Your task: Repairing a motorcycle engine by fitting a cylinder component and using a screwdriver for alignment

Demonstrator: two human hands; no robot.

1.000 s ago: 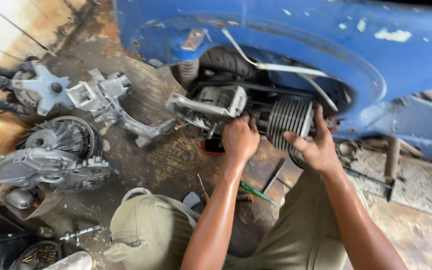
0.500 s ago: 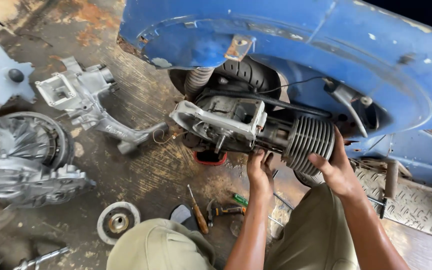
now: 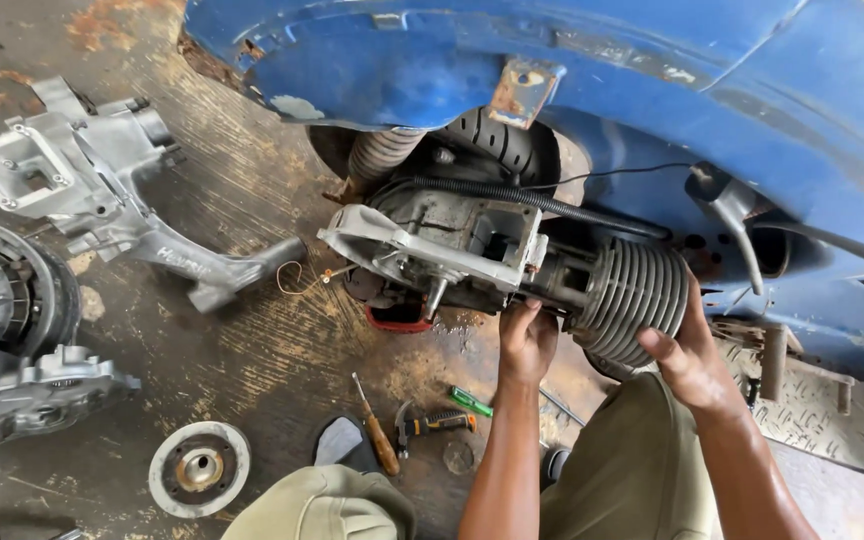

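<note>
Engine [image 3: 472, 250] above left hand [image 3: 527, 345] clenched beneath, right hand [image 3: 687, 355] grasping finned cylinder [image 3: 632, 300]

The person wears khaki-olive cloth trousers [image 3: 642, 470], plain and loosely creased, filling the near right of the scene over one leg; the other knee [image 3: 327, 505], in the same dull cloth, shows at the near edge to the left. Both forearms are bare, with no sleeve in view. The left hand [image 3: 527, 340] and the right hand [image 3: 687, 360] are bare too: no gloves, rings, watch or wristband.
</note>
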